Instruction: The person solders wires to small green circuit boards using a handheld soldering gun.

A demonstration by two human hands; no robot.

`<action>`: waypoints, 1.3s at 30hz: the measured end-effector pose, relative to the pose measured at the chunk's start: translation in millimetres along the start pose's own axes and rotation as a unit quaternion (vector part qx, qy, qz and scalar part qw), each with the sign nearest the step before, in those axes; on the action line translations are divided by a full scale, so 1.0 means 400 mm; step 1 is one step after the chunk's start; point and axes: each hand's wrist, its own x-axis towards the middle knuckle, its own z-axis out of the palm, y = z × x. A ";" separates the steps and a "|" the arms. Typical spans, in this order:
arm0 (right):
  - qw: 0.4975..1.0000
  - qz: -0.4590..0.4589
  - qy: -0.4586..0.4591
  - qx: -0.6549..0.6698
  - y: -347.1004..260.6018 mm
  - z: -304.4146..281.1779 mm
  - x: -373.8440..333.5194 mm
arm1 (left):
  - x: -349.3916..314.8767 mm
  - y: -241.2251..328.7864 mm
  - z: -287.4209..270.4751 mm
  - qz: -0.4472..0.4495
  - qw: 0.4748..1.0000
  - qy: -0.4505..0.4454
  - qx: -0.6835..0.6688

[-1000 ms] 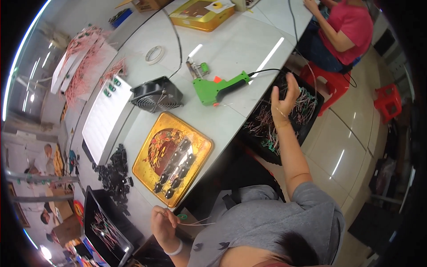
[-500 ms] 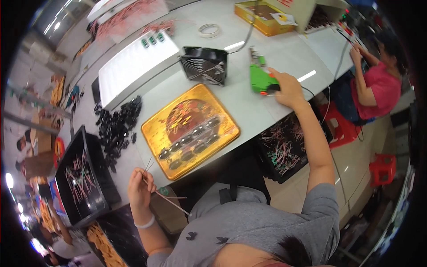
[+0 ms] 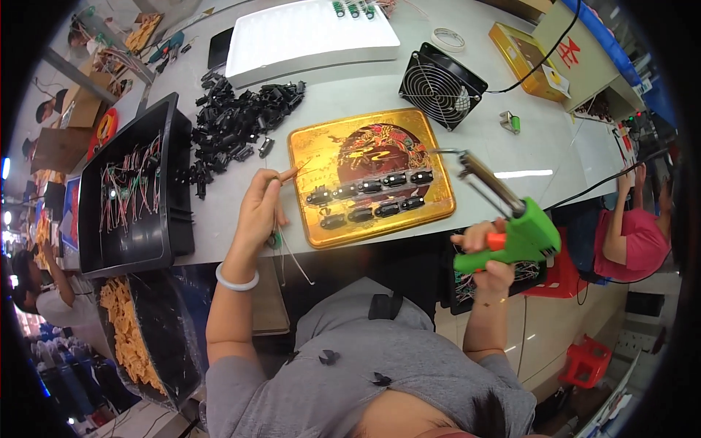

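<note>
Right now both hands are closed on something. Just left of the frame's middle, the left hand (image 3: pixel 261 208) pinches thin wires (image 3: pixel 297 260) with its fingers drawn nearly together; they trail below it toward the lower edge, and a small green disc (image 3: pixel 274 239) hangs close under the fingers. Its forefinger reaches to the left edge of a gold tin (image 3: pixel 314 235); whether it touches is hard to tell.

Right of centre, the right hand (image 3: pixel 484 255) is wrapped around the handle of a green glue gun (image 3: pixel 531 232), fingers curled beside the orange-red trigger. The gun tilts, its metal nozzle aimed at the upper left, near the tin's right edge.

The tin lies flat on the worktop (image 3: pixel 350 93) in the centre of the frame, bearing two rows of black parts (image 3: pixel 371 186), five in the upper and four in the lower. A heap of similar black pieces (image 3: pixel 237 120) spreads at upper left, between a black bin (image 3: pixel 175 226) of wired parts and a white tray (image 3: pixel 314 47) at the top. At upper right of centre stands a black fan (image 3: pixel 441 87), with a roll of tape (image 3: pixel 447 40) just above it.
</note>
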 end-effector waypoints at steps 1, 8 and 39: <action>0.998 0.038 0.006 0.059 0.028 0.011 0.006 | -0.002 -0.006 0.001 -0.004 0.998 0.018 0.056; 0.989 0.142 0.009 0.048 0.075 -0.025 0.080 | -0.070 0.027 0.068 0.110 0.935 0.088 0.325; 0.988 0.085 0.101 0.080 0.113 0.045 0.076 | 0.102 0.085 -0.016 -0.075 0.986 -0.068 0.130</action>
